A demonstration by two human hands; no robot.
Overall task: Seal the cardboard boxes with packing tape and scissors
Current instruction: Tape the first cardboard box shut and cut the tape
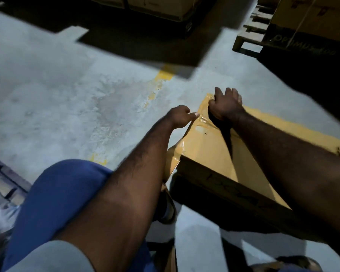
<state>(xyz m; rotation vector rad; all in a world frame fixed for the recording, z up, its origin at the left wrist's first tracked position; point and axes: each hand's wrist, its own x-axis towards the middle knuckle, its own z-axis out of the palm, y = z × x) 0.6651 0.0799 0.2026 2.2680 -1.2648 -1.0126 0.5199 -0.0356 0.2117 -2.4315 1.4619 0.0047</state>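
The concrete floor (57, 85) carries the cardboard box (204, 148) at 4 o'clock in the view. The right hand (225, 107) curls its grip over the box's 12 o'clock corner; the left hand (178, 118), at its 9 o'clock, pinches the clear tape (203, 121) between thumb and fingers.

Matt cardboard, glossy tape.
The cardboard box (204, 154) is brown paperboard with a dull, smooth face; the clear tape (203, 121) on it is glossy plastic film, wrinkled. The floor (67, 95) is grey concrete, rough and patchy, with worn yellow paint (164, 75). The pallet (251, 28) is bare wood; the trouser leg (63, 193) is blue cloth.
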